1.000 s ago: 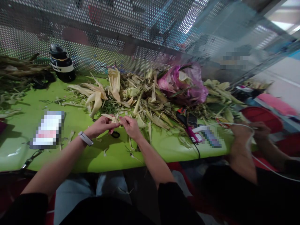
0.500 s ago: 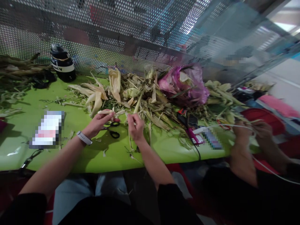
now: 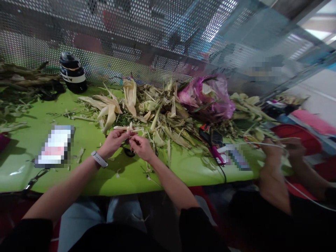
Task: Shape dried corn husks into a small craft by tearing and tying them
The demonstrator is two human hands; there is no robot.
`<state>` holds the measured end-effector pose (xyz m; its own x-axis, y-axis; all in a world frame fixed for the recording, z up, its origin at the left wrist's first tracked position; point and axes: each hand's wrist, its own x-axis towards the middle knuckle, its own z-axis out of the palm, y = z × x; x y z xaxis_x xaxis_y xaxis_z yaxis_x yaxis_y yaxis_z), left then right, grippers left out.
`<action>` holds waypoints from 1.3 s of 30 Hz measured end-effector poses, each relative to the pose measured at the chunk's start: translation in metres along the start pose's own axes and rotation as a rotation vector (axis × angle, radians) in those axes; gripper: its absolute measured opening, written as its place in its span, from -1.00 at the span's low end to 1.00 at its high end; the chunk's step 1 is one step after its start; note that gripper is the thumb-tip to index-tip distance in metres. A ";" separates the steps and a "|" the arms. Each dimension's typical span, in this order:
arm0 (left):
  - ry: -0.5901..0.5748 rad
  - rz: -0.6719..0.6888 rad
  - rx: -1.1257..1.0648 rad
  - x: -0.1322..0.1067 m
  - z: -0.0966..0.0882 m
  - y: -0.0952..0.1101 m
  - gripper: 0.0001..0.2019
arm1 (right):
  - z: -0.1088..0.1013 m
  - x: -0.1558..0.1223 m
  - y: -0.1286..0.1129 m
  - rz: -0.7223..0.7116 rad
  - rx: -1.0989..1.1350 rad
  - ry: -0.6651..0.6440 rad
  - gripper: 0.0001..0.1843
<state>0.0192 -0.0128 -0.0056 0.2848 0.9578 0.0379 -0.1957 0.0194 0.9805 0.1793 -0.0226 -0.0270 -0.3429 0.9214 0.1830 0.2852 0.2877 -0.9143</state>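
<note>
My left hand (image 3: pixel 113 141), with a white watch on the wrist, pinches a small bundle of pale corn-husk strips (image 3: pixel 127 128) above the green table (image 3: pixel 105 175). Right beside it, my right hand (image 3: pixel 141 147) is closed too, its fingers pressed on the same husk piece. Black-handled scissors (image 3: pixel 129 152) lie on the table just under both hands, mostly hidden by them.
A heap of corn husks (image 3: pixel 162 115) and a pink plastic bag (image 3: pixel 210 96) fill the table's far side. A black bottle (image 3: pixel 71 71) stands at the back left before a perforated metal screen. Another person's hands (image 3: pixel 278 148) work at the right, near a phone and cable.
Half a second ago my hands were apart, the right one pulling a strip away. Now they have come together again on the husk piece, covering the scissors.
</note>
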 end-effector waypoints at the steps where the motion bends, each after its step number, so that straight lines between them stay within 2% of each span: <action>1: 0.009 -0.010 -0.010 0.000 0.000 0.001 -0.61 | 0.000 0.000 0.000 0.005 0.013 -0.037 -0.73; 5: 0.028 -0.047 -0.066 -0.001 -0.001 0.005 -0.58 | 0.001 -0.002 0.000 0.003 0.032 -0.124 -0.75; 9: 0.055 -0.096 -0.141 -0.001 -0.003 0.009 -0.56 | -0.006 -0.003 -0.001 -0.055 -0.064 -0.103 -0.73; 11: 0.064 -0.135 -0.138 -0.001 -0.004 0.011 -0.64 | -0.014 -0.003 -0.002 -0.091 -0.069 0.024 -0.62; 13: 0.056 -0.194 -0.105 -0.001 -0.003 0.011 -0.75 | -0.021 -0.001 -0.001 -0.067 0.006 0.202 -0.51; 15: 0.027 -0.215 -0.054 -0.002 -0.002 0.010 -0.83 | -0.025 0.001 0.000 -0.003 0.083 0.271 -0.45; 18: -0.085 -0.158 0.005 -0.003 0.002 0.007 -0.71 | -0.022 0.005 0.002 0.033 0.083 0.139 -0.45; 21: -0.182 -0.123 0.057 -0.004 0.003 0.005 -0.61 | -0.013 0.007 0.002 -0.002 0.071 0.087 -0.46; 24: -0.212 -0.133 0.086 -0.004 0.002 0.005 -0.60 | -0.009 0.007 0.001 -0.020 0.104 0.112 -0.49; 32: -0.313 -0.157 0.184 -0.007 -0.001 0.009 -0.61 | -0.008 0.001 -0.001 -0.006 0.087 0.297 -0.54; 35: -0.337 -0.134 0.218 -0.007 0.000 0.012 -0.62 | -0.013 0.002 -0.002 0.012 0.120 0.277 -0.54; 39: -0.467 -0.109 0.272 -0.005 0.001 0.008 -0.67 | -0.024 0.006 -0.003 -0.041 0.163 0.179 -0.55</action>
<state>0.0168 -0.0182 0.0025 0.6878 0.7244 -0.0461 0.0902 -0.0223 0.9957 0.1980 -0.0113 -0.0146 -0.1831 0.9456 0.2687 0.1211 0.2930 -0.9484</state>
